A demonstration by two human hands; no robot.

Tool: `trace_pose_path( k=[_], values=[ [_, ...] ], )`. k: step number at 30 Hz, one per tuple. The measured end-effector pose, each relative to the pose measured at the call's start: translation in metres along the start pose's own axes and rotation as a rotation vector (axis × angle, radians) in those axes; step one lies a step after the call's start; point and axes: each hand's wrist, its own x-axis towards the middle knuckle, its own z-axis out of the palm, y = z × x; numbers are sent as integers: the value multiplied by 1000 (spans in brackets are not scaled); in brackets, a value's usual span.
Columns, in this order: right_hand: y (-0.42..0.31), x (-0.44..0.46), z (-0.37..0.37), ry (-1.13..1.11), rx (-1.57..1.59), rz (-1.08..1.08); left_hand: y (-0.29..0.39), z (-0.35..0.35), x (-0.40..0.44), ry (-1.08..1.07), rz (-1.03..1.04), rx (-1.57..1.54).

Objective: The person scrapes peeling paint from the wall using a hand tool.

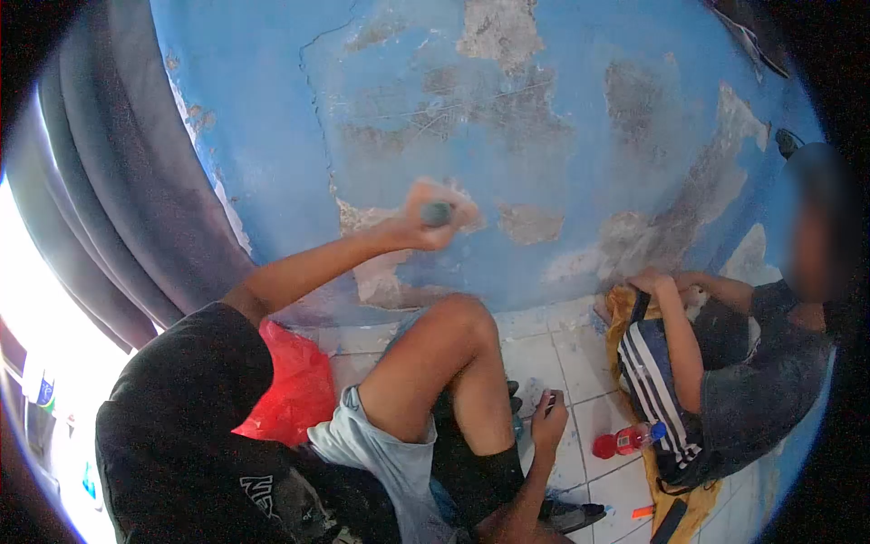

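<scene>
A bag (294, 381) lies left of the person's leg (430, 363), a bottle (633, 441) right, the wall (507, 181) behind.

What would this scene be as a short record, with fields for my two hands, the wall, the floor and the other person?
Left hand: raised before the wall, blurred, holding a dark green thing
Right hand: lower, holding a small dark thing, too small to identify
Wall: blue, with bare patches
Floor: pale tiles
Red plastic: left of the bare knee
Bottle: red, blue cap, near the other person
Other person: at right, dark shirt, hands close together
</scene>
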Motion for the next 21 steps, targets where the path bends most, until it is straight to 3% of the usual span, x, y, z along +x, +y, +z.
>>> trace_pose_path(
  k=[2, 4, 5, 7, 8, 10, 14, 16, 17, 19, 21],
  values=[
    [-2, 0, 1, -2, -6, -1, 11, -1, 3, -85, -25, 20],
    [-2, -2, 0, 1, -24, -1, 24, -4, 20, -67, 254, -68],
    [-4, -8, 2, -5, -30, 18, 16, -4, 16, -76, 249, -70],
    [-8, -10, 4, -6, -25, 10, -8, -5, -1, 193, -326, -286],
    [-9, -9, 3, 0, -28, -14, -16, -1, -4, 194, -336, -286],
    [1, -9, 6, -4, -33, -44, -20, 12, -3, -39, -26, 206],
    [7, -10, 6, -2, -32, -11, 1, 3, 12, -132, 150, 60],
    [-4, -7, 5, -10, -9, 15, -5, 3, 2, 143, -303, -173],
    [-7, -9, 4, -34, 1, 31, -12, 8, -1, 131, -311, -173],
    [5, -12, 15, -26, -26, -6, -20, 19, 2, 193, 273, -39],
    [10, -8, 11, 11, -61, -48, -17, 16, 9, 82, 305, -46]
  ],
)
